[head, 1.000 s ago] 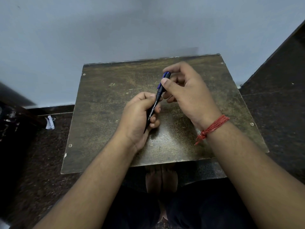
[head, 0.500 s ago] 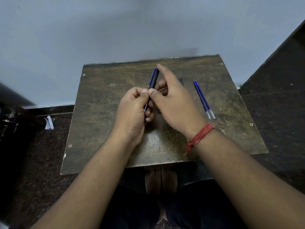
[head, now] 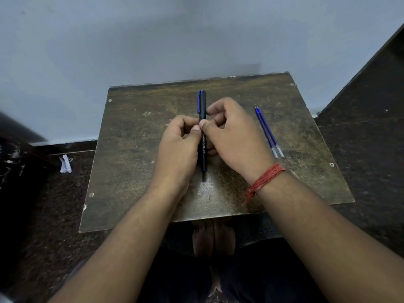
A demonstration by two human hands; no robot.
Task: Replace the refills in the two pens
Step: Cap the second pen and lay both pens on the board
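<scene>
Our left hand (head: 177,147) and right hand (head: 234,138) both pinch the black pen (head: 202,132) at mid-barrel, thumbs meeting, and since half a second ago we have swung it from a slant to straight, pointing away from us. It is black with a blue clip, cap on. Right of the pen, two blue refills (head: 268,132) lie side by side on the worn table (head: 135,149), unmoved.
</scene>
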